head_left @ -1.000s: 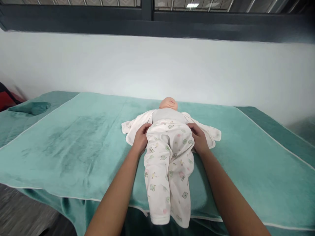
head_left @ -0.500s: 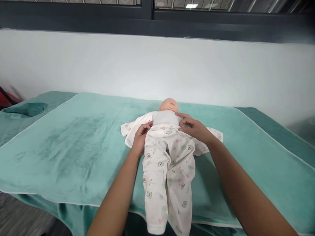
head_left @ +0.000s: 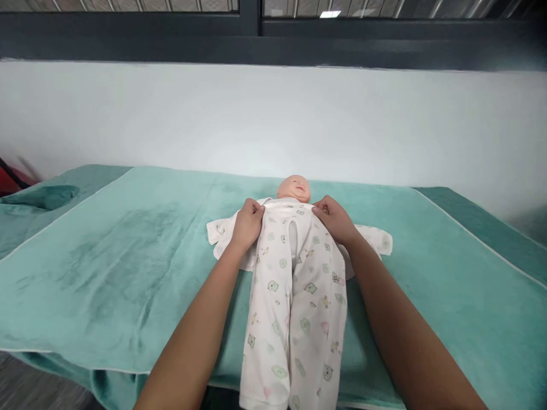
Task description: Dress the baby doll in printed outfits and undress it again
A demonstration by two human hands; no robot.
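A baby doll [head_left: 294,189] lies on its back with its head toward the wall. White patterned baby trousers [head_left: 305,290] are spread over its body, the waistband up at chest height and the legs stretching toward me. My left hand [head_left: 248,222] pinches the left corner of the waistband. At the opposite corner, my right hand [head_left: 335,219] pinches the waistband too. Beneath the trousers lies a white baby shirt [head_left: 374,238], its sleeves spread out to both sides. The doll's torso and legs are hidden under the cloth.
A green blanket [head_left: 115,273] covers the bed, its front edge hanging down. Behind it rises a white wall [head_left: 171,119] below a dark window frame [head_left: 128,37]. Something red [head_left: 8,183] shows at the far left edge.
The trousers' waistband has moved up from the doll's waist to its chest, covering the grey-white torso. Both hands have gone from loosely bent fingers to pinching the waistband corners.
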